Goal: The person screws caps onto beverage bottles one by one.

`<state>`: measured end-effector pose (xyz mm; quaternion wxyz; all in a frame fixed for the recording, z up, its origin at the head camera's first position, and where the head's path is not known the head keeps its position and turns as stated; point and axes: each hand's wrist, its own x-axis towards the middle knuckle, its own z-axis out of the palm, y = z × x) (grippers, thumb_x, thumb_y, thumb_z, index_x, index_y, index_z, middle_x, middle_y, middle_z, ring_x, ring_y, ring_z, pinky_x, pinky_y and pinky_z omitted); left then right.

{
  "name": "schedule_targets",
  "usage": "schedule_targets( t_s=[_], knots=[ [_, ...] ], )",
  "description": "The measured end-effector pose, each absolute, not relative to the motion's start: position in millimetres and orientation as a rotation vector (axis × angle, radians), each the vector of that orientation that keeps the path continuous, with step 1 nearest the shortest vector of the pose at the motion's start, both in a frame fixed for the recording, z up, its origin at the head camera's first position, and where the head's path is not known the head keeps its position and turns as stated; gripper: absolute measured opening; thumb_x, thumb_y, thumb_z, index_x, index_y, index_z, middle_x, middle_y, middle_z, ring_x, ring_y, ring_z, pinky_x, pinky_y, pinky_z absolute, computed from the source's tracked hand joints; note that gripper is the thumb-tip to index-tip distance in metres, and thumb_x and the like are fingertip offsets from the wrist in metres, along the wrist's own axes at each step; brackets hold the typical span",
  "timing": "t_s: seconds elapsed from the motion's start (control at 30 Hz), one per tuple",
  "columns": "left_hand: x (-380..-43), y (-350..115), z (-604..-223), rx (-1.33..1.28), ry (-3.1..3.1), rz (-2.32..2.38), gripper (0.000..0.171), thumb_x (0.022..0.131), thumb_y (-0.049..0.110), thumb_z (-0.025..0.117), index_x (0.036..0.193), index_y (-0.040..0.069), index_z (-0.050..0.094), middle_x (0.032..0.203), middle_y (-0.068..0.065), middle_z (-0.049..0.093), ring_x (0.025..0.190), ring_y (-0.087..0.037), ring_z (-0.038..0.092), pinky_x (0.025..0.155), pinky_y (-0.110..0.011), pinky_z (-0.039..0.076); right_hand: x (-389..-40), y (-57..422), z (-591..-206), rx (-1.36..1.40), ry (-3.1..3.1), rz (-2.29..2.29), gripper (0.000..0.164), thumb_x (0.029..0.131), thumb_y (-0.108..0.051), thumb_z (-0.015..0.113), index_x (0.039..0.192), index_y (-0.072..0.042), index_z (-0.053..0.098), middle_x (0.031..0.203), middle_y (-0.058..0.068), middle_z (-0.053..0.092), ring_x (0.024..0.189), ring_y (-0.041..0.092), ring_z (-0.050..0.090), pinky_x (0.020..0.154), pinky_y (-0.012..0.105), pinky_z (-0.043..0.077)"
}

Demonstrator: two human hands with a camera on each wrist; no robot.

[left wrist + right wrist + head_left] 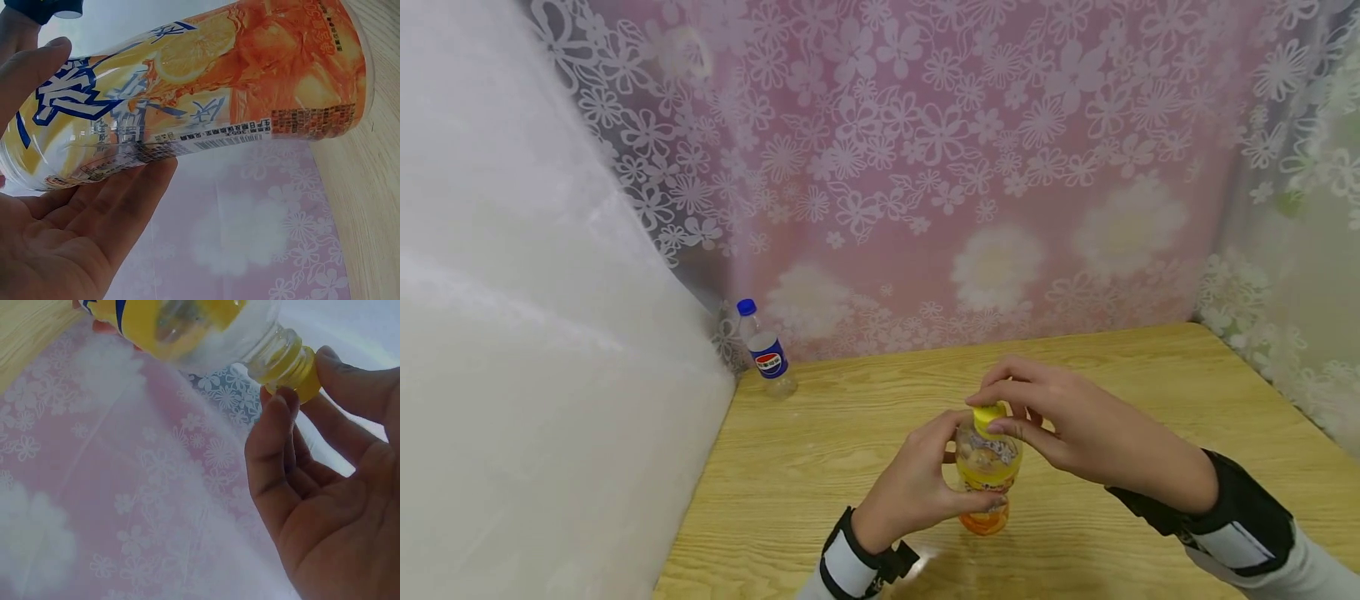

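In the head view, a clear plastic drink bottle [988,463] stands over the near part of the table. Its yellow and orange label shows lemon slices in the left wrist view, where the bottle [187,81] lies across the picture. My left hand [917,479] grips the bottle's body, with the thumb on the near side and fingers around the far side. At the top, my right hand [1063,417] pinches the yellow cap [988,414] between thumb and fingers. The right wrist view shows that cap [307,381] at the clear, ridged neck.
A second clear bottle [769,358], with a blue cap and a blue label, stands at the table's back left corner. Floral curtain [925,167] hangs behind the wooden table [820,467]. White sheeting [550,333] borders the left side.
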<state>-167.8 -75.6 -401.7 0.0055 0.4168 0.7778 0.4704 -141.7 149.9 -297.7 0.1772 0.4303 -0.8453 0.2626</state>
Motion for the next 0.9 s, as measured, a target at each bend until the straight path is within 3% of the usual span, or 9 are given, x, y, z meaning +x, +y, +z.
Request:
schedule_targets(
  t_s=[0.17, 0.5, 0.67, 0.8, 0.9],
  knots=[
    [-167.3, -75.5, -401.9, 1.304, 2.454, 1.48, 0.079, 0.082, 0.029, 0.086, 0.147, 0.028, 0.04, 0.131, 0.006, 0.058, 0.113, -0.009, 0.064, 0.084, -0.019, 0.056, -140.0, 147.5, -299.4, 1.124, -2.378, 0.744, 0.031, 0.085, -0.015, 0.082, 0.112, -0.023, 0.069, 0.099, -0.017, 0.056, 0.07, -0.001, 0.042, 0.056, 0.016, 0.041],
    [-167.1, -74.8, -403.9, 1.27, 2.474, 1.478, 0.076, 0.082, 0.033, 0.086, 0.144, 0.029, 0.042, 0.128, 0.008, 0.058, 0.112, -0.008, 0.064, 0.084, -0.018, 0.056, -137.7, 139.1, -304.8, 0.954, -2.453, 0.657, 0.023, 0.083, -0.027, 0.085, 0.101, -0.026, 0.071, 0.092, -0.017, 0.052, 0.07, -0.001, 0.042, 0.055, 0.017, 0.04],
    [-166.5, -74.2, -404.9, 1.271, 2.499, 1.46, 0.075, 0.082, 0.035, 0.086, 0.143, 0.028, 0.043, 0.13, 0.009, 0.057, 0.112, -0.006, 0.063, 0.084, -0.018, 0.055, -137.8, 134.5, -308.6, 0.863, -2.437, 0.513, 0.031, 0.08, -0.037, 0.086, 0.096, -0.023, 0.064, 0.088, -0.013, 0.053, 0.066, 0.0, 0.042, 0.055, 0.018, 0.039],
    [-167.0, -74.1, -404.9, 1.273, 2.498, 1.459, 0.074, 0.083, 0.035, 0.085, 0.143, 0.028, 0.042, 0.132, 0.008, 0.056, 0.115, -0.006, 0.062, 0.085, -0.018, 0.055, -139.3, 139.3, -308.1, 0.876, -2.487, 0.51, 0.042, 0.084, -0.045, 0.082, 0.114, -0.022, 0.065, 0.102, -0.008, 0.06, 0.073, 0.001, 0.05, 0.056, 0.019, 0.043],
    [-168.0, -74.2, -404.8, 1.291, 2.469, 1.473, 0.076, 0.084, 0.032, 0.085, 0.145, 0.027, 0.041, 0.132, 0.007, 0.056, 0.116, -0.007, 0.062, 0.087, -0.018, 0.055, -142.4, 150.8, -303.1, 1.033, -2.503, 0.602, 0.048, 0.089, -0.034, 0.08, 0.133, -0.025, 0.061, 0.122, -0.007, 0.061, 0.095, 0.006, 0.06, 0.068, 0.025, 0.054]
  ],
)
